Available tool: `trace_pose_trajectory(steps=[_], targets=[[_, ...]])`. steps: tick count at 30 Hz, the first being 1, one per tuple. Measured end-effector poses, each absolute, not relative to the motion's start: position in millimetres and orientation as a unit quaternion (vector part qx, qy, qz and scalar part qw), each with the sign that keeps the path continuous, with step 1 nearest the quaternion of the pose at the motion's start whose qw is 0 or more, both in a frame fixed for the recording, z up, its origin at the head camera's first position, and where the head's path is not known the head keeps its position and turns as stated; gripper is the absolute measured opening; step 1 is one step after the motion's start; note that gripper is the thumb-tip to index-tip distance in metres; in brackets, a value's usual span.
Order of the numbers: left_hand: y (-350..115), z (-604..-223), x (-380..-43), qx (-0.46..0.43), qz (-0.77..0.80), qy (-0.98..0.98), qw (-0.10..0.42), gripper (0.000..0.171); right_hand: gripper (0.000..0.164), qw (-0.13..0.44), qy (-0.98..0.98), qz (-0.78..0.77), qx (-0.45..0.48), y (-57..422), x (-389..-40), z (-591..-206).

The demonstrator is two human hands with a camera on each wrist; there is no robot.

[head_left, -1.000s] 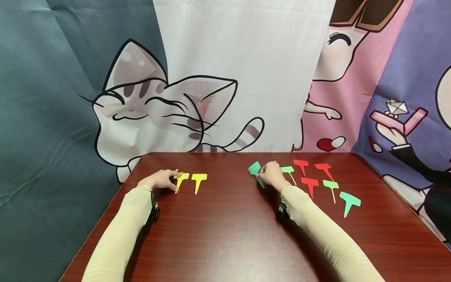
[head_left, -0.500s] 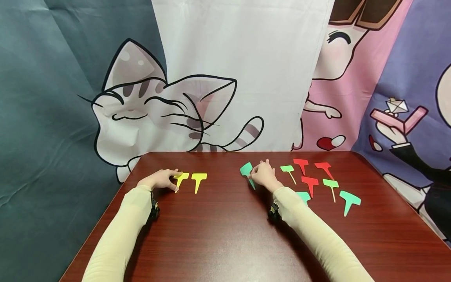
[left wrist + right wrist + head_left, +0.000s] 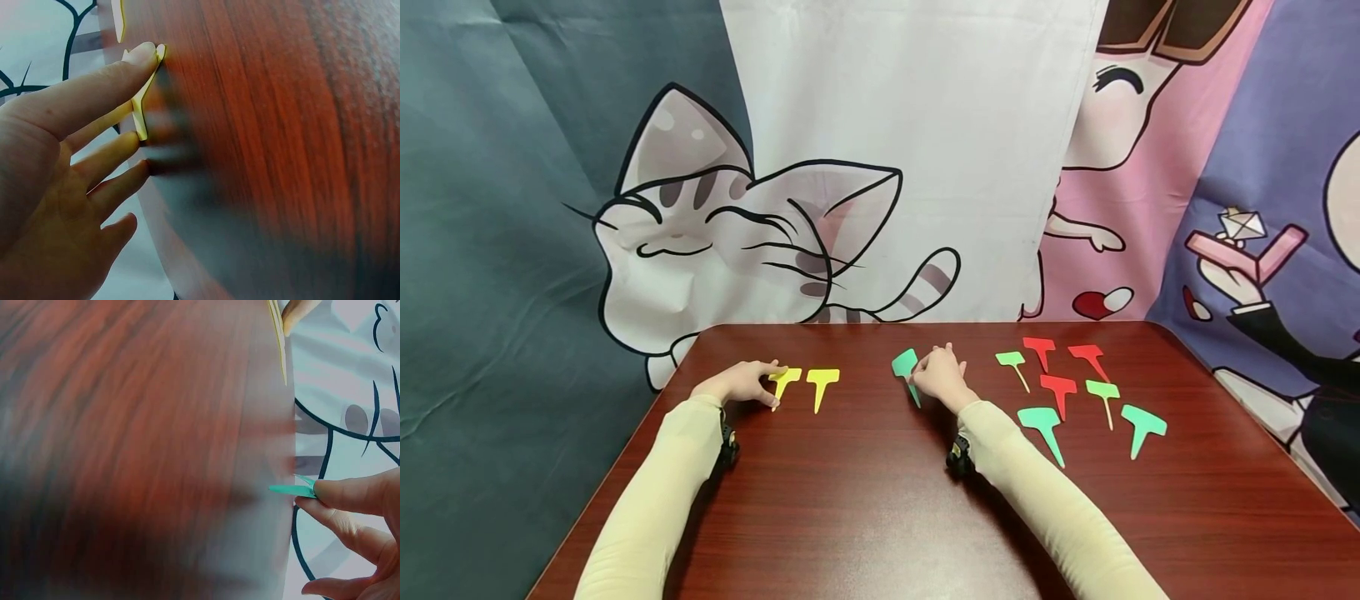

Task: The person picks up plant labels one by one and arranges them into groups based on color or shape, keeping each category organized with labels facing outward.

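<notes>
My left hand (image 3: 741, 382) is at the left side of the table, its thumb and fingers around a yellow T-shaped plant label (image 3: 790, 374). In the left wrist view the thumb lies against this label (image 3: 141, 106), and the other fingers spread out below. A second yellow label (image 3: 823, 379) lies just right of it. Between thumb and forefinger, my right hand (image 3: 942, 377) pinches a teal plant label (image 3: 905, 363) near the table's middle. The right wrist view shows that teal label (image 3: 289, 489) protruding from the fingertips; part of it is hidden.
Right of my right hand lie three red labels (image 3: 1058, 385), two light green labels (image 3: 1103, 389) and two teal labels (image 3: 1039, 417). The dark red-brown wooden table (image 3: 850, 500) ends at the back against a cartoon-printed cloth (image 3: 985, 125).
My right hand has moved left with the teal label, uncovering another teal label that its forearm hid. My left hand stays in place at the yellow label.
</notes>
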State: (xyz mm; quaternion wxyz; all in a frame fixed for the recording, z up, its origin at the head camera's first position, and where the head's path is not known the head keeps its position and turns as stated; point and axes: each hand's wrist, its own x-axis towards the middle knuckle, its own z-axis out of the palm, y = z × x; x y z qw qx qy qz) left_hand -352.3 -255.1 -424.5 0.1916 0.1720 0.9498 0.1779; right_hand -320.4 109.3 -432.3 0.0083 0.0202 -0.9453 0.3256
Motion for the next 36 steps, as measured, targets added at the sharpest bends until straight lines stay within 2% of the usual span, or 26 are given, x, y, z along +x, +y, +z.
trace_pose_trajectory(steps=[18, 36], targets=[[-254.9, -424.2, -352.5, 0.178, 0.171, 0.95, 0.193, 0.078, 0.029, 0.004, -0.946, 0.325, -0.008, 81.4, -324.1, -441.0], [-256.1, -424.0, -353.2, 0.179, 0.174, 0.95, 0.19, 0.078, 0.027, 0.0, -0.954, 0.298, -0.024, 63.2, -322.0, -439.1]])
